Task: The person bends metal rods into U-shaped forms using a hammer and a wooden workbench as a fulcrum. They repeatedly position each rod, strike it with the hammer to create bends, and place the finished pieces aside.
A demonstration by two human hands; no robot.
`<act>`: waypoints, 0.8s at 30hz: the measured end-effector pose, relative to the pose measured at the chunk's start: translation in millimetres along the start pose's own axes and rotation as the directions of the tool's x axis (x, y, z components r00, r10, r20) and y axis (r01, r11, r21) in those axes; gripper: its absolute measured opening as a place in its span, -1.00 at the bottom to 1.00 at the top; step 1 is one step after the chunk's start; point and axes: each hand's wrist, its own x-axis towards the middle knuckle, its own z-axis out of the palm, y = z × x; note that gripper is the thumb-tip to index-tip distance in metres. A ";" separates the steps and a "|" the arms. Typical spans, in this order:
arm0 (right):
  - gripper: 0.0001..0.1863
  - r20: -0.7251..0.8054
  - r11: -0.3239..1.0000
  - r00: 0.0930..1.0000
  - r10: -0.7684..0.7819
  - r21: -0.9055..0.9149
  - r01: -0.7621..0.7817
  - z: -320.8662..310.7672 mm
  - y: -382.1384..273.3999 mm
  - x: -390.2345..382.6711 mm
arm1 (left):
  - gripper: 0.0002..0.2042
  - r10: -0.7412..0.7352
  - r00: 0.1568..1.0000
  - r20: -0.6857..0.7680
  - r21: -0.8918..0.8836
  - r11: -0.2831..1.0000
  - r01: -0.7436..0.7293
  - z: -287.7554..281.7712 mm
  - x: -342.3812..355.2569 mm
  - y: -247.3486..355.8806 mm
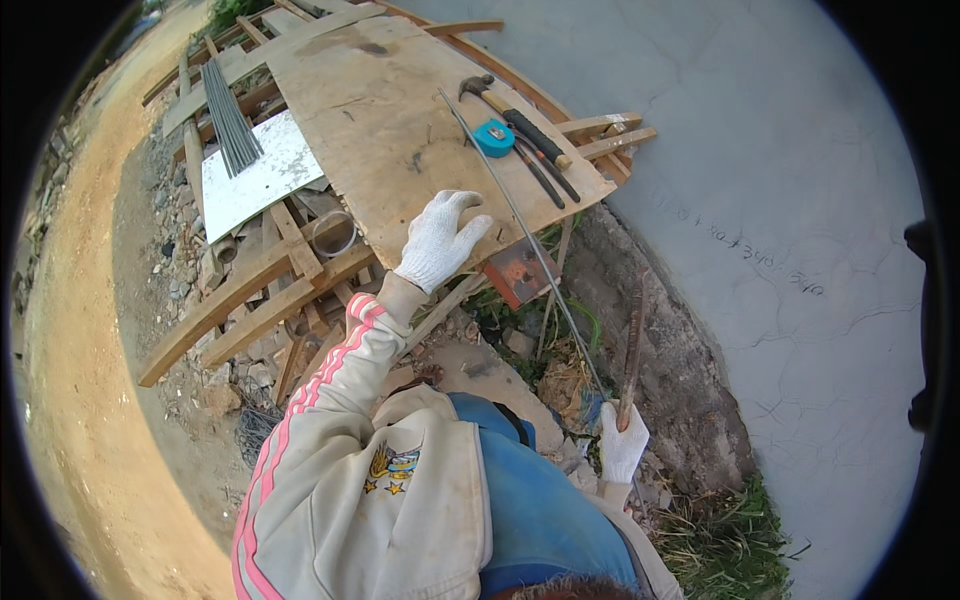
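Note:
My left hand (440, 240), in a white glove, is over the near edge of a plywood board (370, 120). Its fingers are curved and apart, with nothing visible in them. Lower right, my right hand (622, 445), also gloved, is closed round the lower end of a rusty metal bar (633, 345). A long thin steel rod (515, 205) runs slantwise from the board down towards that hand; whether the hand touches it too, I cannot tell. On the board lie a claw hammer (520, 125), a teal tape measure (493, 138) and a tool with two dark handles (545, 172).
Left of the board, a bundle of thin rods (230, 120) rests on a white panel (260, 170). Wooden beams (250, 300) jut out below. A rusty reddish metal piece (520, 273) sits under the board's near edge. A grey cracked wall (800, 250) rises at right; grass (735, 545) grows below it.

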 end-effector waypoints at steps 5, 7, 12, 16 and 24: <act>-0.64 0.015 0.988 0.996 -0.083 -0.128 0.084 8.5 -13.8 16.4 | -0.52 0.045 0.997 0.060 0.144 0.988 -0.053 4.3 31.4 -22.4; -0.63 0.037 0.996 0.998 -0.056 -0.066 0.058 14.5 -18.8 14.8 | -0.50 0.077 0.993 0.087 0.223 0.970 -0.095 7.7 41.9 -27.5; -0.72 0.072 0.995 0.994 0.077 -0.072 -0.072 22.7 -30.9 5.1 | -0.44 0.150 0.973 0.175 0.355 0.912 -0.204 15.9 71.0 -40.7; -0.72 0.073 0.988 0.993 0.097 -0.131 -0.087 21.7 -43.4 -2.1 | -0.46 0.174 0.955 0.241 0.378 0.889 -0.258 25.1 85.1 -49.0; -0.71 0.020 0.973 0.994 0.108 -0.208 -0.102 30.1 -69.0 4.1 | -0.48 0.179 0.958 0.225 0.385 0.887 -0.256 27.4 98.9 -60.6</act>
